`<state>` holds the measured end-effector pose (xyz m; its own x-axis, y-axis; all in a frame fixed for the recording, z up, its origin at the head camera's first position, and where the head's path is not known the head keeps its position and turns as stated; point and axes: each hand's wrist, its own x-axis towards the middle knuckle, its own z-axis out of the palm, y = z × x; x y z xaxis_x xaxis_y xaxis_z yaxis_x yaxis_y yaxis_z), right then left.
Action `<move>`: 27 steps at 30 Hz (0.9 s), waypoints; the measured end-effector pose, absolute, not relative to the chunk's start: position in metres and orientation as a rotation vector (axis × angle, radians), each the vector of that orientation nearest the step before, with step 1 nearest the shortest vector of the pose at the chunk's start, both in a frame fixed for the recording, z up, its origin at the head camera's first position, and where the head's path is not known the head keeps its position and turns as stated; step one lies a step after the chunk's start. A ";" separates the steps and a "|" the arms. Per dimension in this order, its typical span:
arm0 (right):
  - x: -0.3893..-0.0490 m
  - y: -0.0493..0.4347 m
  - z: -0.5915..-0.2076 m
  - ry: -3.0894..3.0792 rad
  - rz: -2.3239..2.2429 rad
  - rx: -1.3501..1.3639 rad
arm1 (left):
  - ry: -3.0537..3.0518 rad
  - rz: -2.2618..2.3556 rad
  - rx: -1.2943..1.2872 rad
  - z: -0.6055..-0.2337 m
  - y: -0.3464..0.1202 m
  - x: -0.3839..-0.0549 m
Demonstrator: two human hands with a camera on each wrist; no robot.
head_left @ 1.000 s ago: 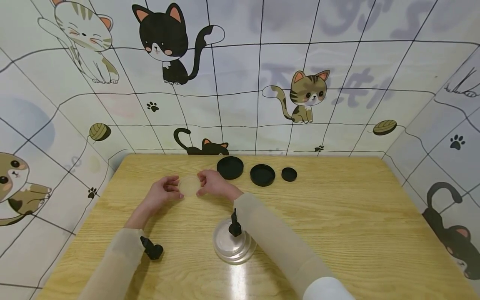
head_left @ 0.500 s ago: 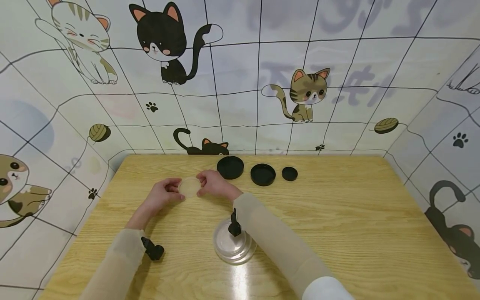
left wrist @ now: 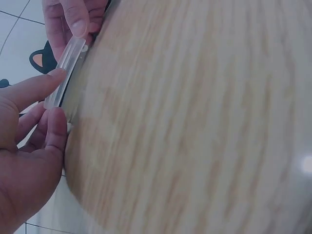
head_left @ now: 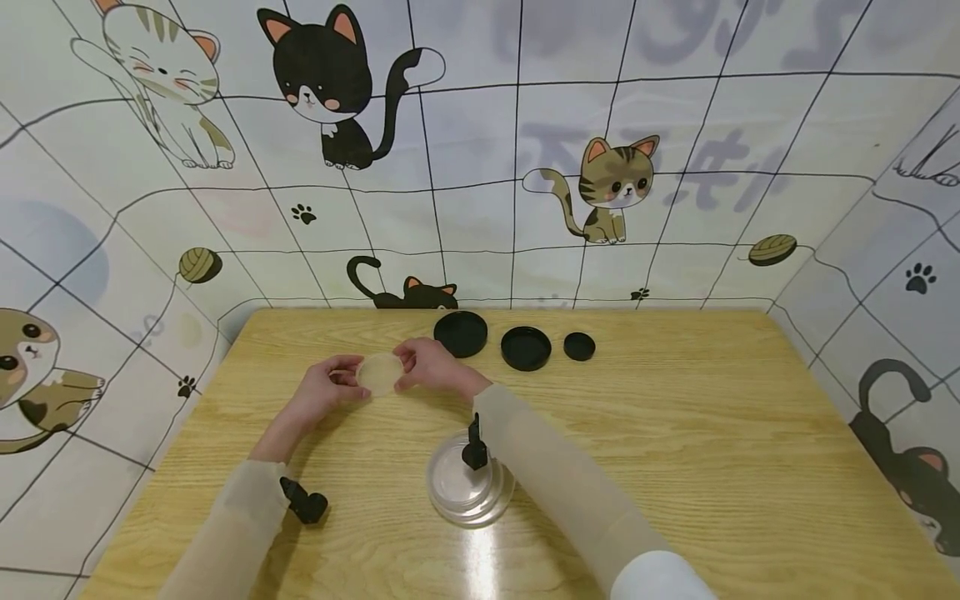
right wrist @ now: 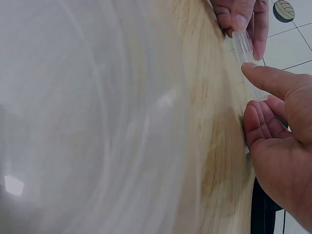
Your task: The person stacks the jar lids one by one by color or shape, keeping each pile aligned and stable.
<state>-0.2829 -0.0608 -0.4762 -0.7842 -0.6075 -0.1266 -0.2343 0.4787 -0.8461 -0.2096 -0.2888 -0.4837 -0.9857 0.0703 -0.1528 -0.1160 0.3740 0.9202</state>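
Backing everything, a pale wall covering [head_left: 480, 167] printed with cartoon cats, paw marks and yarn balls rises behind the wood-grain tabletop [head_left: 712, 467] and along both its sides. Two beige sleeves reach in over the near edge: left sleeve [head_left: 225, 529], right sleeve [head_left: 555, 483], the latter crossing the middle of the surface. Below the right forearm sits a stack of clear round dishes [head_left: 452, 498], near centre, partly hidden by the arm; in the right wrist view it fills the foreground, blurred. Left hand [head_left: 328, 390]: thumb and fingers clamped on the near-side rim of a clear shallow disc. Right hand [head_left: 435, 368]: thumb above, fingers beneath, clamped on the opposite rim. Behind the right hand stands the large black dish [head_left: 461, 333], contact between them not determinable; just to its right, the medium black dish [head_left: 526, 348]. Clear disc [head_left: 380, 374]: located between the two hands, toward the far left of the tabletop, left of the black pieces; both wrist views show it nearly edge-on, and whether its underside touches the wood cannot be told. Dark wrist cameras [head_left: 306, 504] ride on both sleeves. Smallest item: the small black dish [head_left: 579, 347], right end of the black row.
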 end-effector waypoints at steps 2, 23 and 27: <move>-0.283 -0.057 -0.474 2.299 -1.253 -0.700 | 2.445 1.680 -0.040 -0.481 -0.287 -0.208; -0.253 0.006 -0.440 2.262 -1.332 -0.850 | 2.348 1.840 0.132 -0.449 -0.242 -0.179; -0.244 0.021 -0.438 2.230 -1.368 -0.872 | 2.324 1.876 0.127 -0.443 -0.230 -0.167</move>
